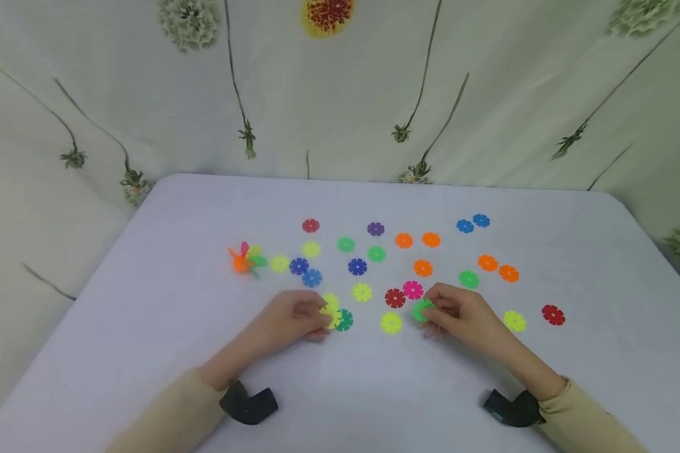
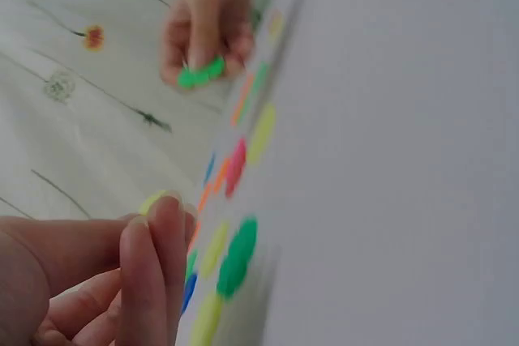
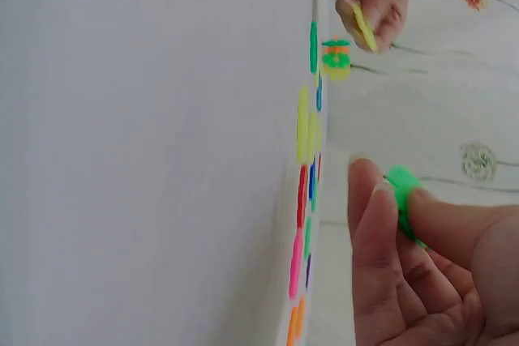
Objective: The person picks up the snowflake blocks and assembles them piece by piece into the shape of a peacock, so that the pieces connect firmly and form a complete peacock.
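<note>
My left hand [image 1: 294, 316] pinches a yellow notched plastic disc [image 3: 364, 27] between thumb and fingertips. Just past those fingertips, a dark green disc [image 1: 345, 320] lies on the table, with another yellow one beside it in the head view. On the other side, my right hand [image 1: 469, 314] grips a light green notched disc [image 3: 403, 194], its thumb against one face. Both held discs are raised over the table and apart from each other. Between the hands lie a yellow disc [image 1: 391, 323], a dark red disc [image 1: 395, 298] and a pink disc [image 1: 413, 289].
Several more discs are spread across the white table [image 1: 340, 390], among them an orange disc [image 1: 423, 268] and a red disc [image 1: 553, 315]. A cluster of joined discs [image 1: 242, 262] stands at the left. Flower-patterned cloth [image 1: 340, 94] hangs behind the table.
</note>
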Available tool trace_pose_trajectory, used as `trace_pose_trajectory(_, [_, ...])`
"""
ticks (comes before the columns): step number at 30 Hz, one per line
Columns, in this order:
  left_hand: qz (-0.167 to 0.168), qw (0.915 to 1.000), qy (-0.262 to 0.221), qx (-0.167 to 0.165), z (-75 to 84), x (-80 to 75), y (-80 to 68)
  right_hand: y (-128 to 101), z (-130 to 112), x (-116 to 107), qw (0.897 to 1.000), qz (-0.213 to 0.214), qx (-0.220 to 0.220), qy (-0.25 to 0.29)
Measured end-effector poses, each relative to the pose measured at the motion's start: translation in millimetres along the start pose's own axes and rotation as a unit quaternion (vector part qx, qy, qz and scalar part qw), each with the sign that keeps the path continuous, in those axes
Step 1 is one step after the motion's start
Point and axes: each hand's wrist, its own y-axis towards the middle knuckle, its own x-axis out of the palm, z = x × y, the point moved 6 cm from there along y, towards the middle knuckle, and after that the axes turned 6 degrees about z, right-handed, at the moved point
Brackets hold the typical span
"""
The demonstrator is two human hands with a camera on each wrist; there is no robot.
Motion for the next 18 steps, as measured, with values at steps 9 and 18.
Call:
trace_pose_trajectory(9, [-0.067,0.9334,-0.326,-0.135,10.7,55.2,-2.9,-1,-24,35,0.994,0.029,-0.042,0.092])
trace_pose_trajectory(18, [-0.052,0.9218,-0.355,-0.147,11.4,65.3,-9.7,-7,-29,49,0.99,0.015,-0.103,0.094])
